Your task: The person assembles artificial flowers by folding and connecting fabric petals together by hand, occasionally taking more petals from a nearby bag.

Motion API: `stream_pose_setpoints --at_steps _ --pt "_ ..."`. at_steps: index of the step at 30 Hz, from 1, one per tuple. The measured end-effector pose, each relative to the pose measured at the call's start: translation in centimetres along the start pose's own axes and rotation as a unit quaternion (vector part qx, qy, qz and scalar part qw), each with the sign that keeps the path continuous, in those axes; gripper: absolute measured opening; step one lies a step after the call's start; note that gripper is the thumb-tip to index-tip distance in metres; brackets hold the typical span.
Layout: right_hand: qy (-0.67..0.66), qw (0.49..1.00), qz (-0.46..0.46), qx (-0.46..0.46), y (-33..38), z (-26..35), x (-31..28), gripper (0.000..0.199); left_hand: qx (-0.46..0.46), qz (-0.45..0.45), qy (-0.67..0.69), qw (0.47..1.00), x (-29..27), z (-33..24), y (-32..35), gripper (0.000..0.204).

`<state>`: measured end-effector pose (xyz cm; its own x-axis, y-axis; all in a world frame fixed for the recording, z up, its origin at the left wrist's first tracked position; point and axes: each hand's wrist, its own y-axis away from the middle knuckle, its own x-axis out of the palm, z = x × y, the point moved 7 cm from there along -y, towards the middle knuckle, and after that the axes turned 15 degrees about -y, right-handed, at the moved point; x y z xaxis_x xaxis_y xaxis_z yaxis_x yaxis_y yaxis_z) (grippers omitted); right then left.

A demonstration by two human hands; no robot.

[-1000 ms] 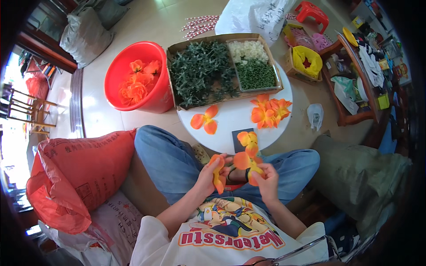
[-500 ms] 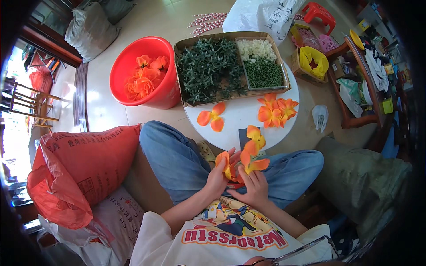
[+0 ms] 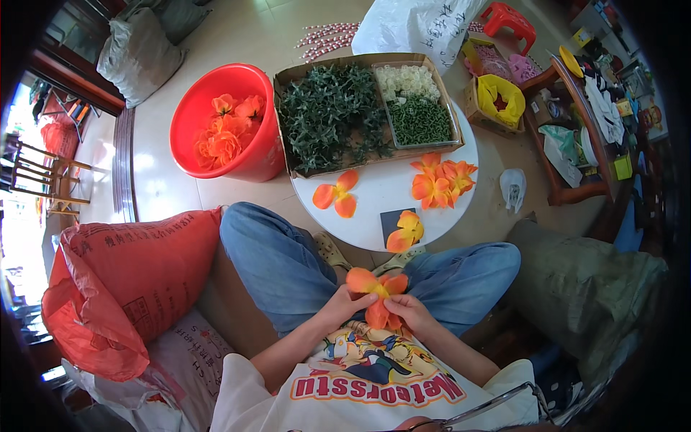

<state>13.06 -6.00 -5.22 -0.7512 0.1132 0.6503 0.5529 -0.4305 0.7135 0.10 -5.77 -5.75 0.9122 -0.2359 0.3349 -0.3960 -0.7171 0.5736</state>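
Both hands hold an orange fabric flower (image 3: 377,294) over my lap, between my knees. My left hand (image 3: 344,306) grips its left side and my right hand (image 3: 407,311) its lower right, fingers closed on the petals. In front stands a round white table (image 3: 381,196) with loose orange petals (image 3: 338,194), a small heap of petals (image 3: 437,180) and one petal piece (image 3: 404,232) on a dark square. A cardboard tray (image 3: 288,144) at the table's far side holds green leaf pieces (image 3: 327,115), white bits (image 3: 407,81) and small green parts (image 3: 421,121).
A red bucket (image 3: 188,122) with finished orange flowers (image 3: 227,133) stands far left of the table. A big orange-red sack (image 3: 126,281) lies at my left. A white plastic bag (image 3: 421,25), a yellow bag in a box (image 3: 500,97) and a cluttered wooden shelf (image 3: 576,122) are far right.
The hands have drawn the flower down and closer to my body, and its petals are now spread together as one bloom. The view has shifted slightly.
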Motion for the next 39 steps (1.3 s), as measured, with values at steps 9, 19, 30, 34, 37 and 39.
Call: stream_pose_setpoints --at_steps 9,19,30,34,37,39 --pt "0.242 0.952 -0.094 -0.162 0.4 3.4 -1.1 0.025 0.08 -0.212 -0.043 0.973 -1.3 -1.4 -1.0 0.03" --pt "0.521 0.742 -0.098 -0.411 3.3 6.3 1.5 0.013 0.13 -0.174 -0.051 0.975 -0.8 -3.0 -0.4 0.028" --pt "0.489 0.792 -0.013 -0.366 1.5 4.9 4.3 0.028 0.2 -0.127 -0.144 0.961 0.6 -2.6 -0.7 0.038" --pt "0.497 0.814 -0.052 -0.295 0.7 3.9 1.4 0.022 0.218 -0.173 -0.206 0.938 -0.1 -3.0 -0.4 0.038" --pt "0.482 0.832 -0.082 -0.262 -0.1 3.5 -0.2 0.023 0.186 -0.154 -0.164 0.956 -0.4 -2.1 -0.9 0.039" --pt "0.468 0.845 -0.088 -0.245 -0.5 3.4 0.0 0.028 0.176 -0.145 -0.176 0.958 -0.5 -2.0 -0.8 0.038"
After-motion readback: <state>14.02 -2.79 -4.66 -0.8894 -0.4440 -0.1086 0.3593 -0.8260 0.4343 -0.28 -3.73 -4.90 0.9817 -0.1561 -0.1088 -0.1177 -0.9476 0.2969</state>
